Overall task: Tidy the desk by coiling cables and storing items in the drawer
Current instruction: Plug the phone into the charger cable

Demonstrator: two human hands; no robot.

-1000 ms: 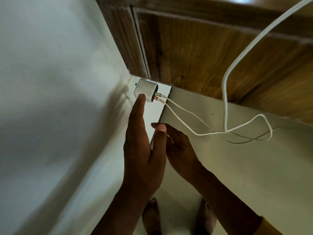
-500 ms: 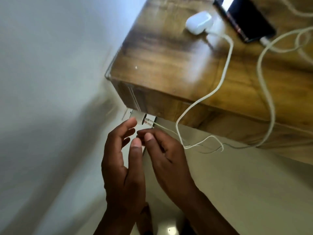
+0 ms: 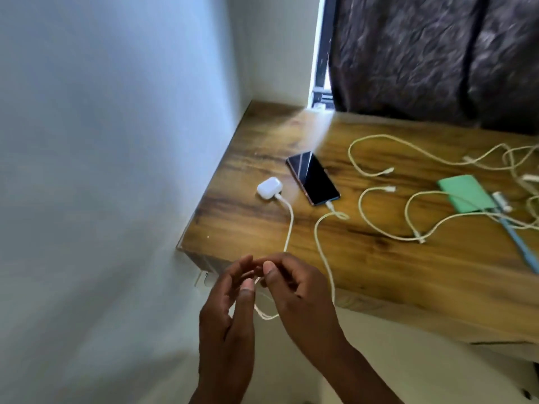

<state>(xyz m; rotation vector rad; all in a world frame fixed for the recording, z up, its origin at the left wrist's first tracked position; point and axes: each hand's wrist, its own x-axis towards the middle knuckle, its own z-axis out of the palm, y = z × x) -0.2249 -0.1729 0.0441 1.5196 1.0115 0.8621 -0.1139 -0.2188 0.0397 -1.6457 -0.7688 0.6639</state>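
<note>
Below, we list what lies before us. Desk [image 3: 364, 258]: wooden top, set in the corner against the white wall [image 3: 116, 141], dark curtain [image 3: 437, 53] behind. Earbud case [image 3: 269, 188]: white, near the desk's left edge, a white cable [image 3: 288, 228] plugged into it and running off the front edge toward our hands. Phone [image 3: 313, 177]: dark screen up, just right of the case, with a second cable [image 3: 323, 252] plugged in and dropping over the front edge. Loose cables [image 3: 379, 196]: several, uncoiled, spread across the right half. Power bank [image 3: 463, 196]: green, flat, far right, with a blue pen-like item [image 3: 522, 246] beside it. Right hand [image 3: 297, 293]: fingers curled, thumb and forefinger pinching the white cable in front of the desk edge. Left hand [image 3: 227, 310]: fingers loosely spread and apart, just beside the right, gripping nothing that we can see. A loop of cable hangs between both hands.
</note>
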